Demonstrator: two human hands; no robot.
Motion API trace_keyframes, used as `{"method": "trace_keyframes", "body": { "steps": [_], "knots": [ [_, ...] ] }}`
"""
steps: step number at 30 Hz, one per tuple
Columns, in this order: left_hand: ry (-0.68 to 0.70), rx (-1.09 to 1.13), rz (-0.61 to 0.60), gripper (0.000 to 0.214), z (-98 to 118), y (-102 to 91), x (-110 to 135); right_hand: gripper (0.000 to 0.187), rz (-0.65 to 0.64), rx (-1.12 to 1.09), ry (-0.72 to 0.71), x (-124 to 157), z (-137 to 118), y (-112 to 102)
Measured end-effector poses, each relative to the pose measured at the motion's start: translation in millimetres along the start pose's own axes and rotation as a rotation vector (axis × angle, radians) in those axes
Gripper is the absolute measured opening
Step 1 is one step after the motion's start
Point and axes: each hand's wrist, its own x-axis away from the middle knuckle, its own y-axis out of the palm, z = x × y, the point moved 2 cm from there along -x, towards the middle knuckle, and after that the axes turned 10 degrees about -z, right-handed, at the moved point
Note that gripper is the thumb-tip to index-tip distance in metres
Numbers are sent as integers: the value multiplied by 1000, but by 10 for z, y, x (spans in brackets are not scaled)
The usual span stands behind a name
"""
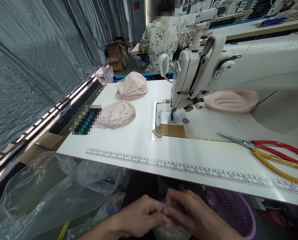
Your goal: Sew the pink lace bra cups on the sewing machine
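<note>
Below the front edge of the table, both my hands are together over my lap. My left hand (141, 216) pinches a pale lace fabric piece (172, 230) between thumb and fingers. Close against it, my right hand (192, 211) grips the same fabric, its thumb beside the left fingertips. The fingers hide much of the fabric, so its full shape does not show. On the white table (139, 143) lie a nearer stack of pink lace cups (119, 114) and a farther stack (132, 86). The sewing machine (189, 80) stands right of them.
Scissors (254, 145) with red and yellow handles lie at the right. Smooth pink fabric (231, 101) rests under the machine arm. A purple basket (232, 210) stands below the table, clear plastic bags (64, 190) at left. A person (164, 40) sits ahead.
</note>
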Motion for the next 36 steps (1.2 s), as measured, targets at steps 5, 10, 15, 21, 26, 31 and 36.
{"method": "trace_keyframes", "body": {
  "steps": [5, 10, 15, 21, 26, 31, 36],
  "knots": [
    [-28, 102, -46, 62, -31, -71, 39, 12, -73, -170, 8, 131, 125, -46],
    [-9, 99, -106, 59, -17, -112, 69, 7, -56, -171, -87, 214, 139, -81],
    [-15, 25, -144, 60, 31, -114, 118, 8, -31, -144, -173, 201, 84, -106],
    [-26, -159, -145, 66, 63, -94, 140, 57, -160, -264, -320, 90, 57, -90],
    [-68, -273, -9, 64, 14, -107, 162, 59, -217, -178, -165, -11, 55, 22],
    [-112, -315, 100, 60, -58, -151, 212, 12, -121, -315, -30, 53, 75, 71],
    [-100, -100, 17, 45, -32, -141, 204, 4, -134, -351, -116, 61, 44, 63]
  ]
}}
